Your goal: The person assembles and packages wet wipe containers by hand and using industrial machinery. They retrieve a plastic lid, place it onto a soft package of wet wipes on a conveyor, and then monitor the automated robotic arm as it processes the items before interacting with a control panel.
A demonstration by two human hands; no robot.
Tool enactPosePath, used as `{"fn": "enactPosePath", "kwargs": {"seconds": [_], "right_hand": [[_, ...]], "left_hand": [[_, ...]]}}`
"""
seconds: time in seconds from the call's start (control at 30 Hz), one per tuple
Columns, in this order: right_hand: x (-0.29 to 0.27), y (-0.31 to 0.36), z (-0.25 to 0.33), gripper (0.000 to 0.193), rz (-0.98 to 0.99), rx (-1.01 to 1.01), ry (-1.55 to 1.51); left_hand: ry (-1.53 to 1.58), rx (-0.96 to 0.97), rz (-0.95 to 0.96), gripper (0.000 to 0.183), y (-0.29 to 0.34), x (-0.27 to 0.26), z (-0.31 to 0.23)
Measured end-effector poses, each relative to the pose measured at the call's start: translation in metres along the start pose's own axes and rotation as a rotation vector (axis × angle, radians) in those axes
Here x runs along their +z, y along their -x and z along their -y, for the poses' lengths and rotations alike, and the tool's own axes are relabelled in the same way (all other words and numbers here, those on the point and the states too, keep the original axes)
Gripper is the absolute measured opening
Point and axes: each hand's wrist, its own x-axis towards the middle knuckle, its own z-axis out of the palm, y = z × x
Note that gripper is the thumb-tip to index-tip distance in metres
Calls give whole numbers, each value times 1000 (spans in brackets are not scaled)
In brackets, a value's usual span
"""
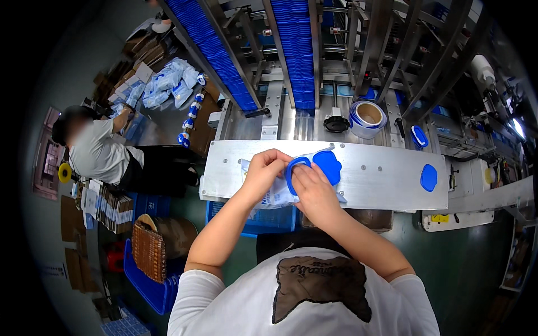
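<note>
A soft white and light-blue pouch (276, 197), like a wet-wipe pack, lies on the metal worktop with a blue flip-top lid (327, 166) on it. The lid is swung up to the right, and its ring-shaped frame faces up. My left hand (263, 175) is closed at the left of the frame, thumb and fingertips pinched against the pouch. My right hand (315, 193) reaches over the frame from the near side, its bent fingers together on the ring and in its opening. Those fingertips are hidden. Further right on the worktop lies a separate blue lid (428, 177).
Tall metal racks hold stacks of blue lids (295, 50) beyond the worktop (392, 154). A tape-like roll (367, 117) and a black knob (336, 124) sit behind it. A person (101, 148) works at a left table with packed pouches (168, 84). Blue crates (148, 280) stand below.
</note>
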Motion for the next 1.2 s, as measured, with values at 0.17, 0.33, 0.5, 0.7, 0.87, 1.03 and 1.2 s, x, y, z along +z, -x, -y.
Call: {"fn": "enactPosePath", "kwargs": {"seconds": [0.17,0.33,0.5,0.7,0.87,1.03,1.2], "right_hand": [[5,4,-1,60,-42,26,-90],[13,5,2,43,-235,112,-382],[19,-2,0,24,-306,253,-570],[6,2,4,27,-249,305,-680],[-6,7,0,20,-320,505,-1232],[-22,10,-9,17,-278,667,-1245],[-75,13,-57,18,-608,616,-1057]], "left_hand": [[195,58,23,37,19,0,4],[-203,463,-31,58,38,-6,26],[-716,673,-111,86,43,-1,34],[-1030,488,-117,104,37,-2,46],[-1006,470,-92,103,37,-3,44],[-994,434,-84,104,37,-3,44],[-958,363,-92,105,36,-10,51]]}}
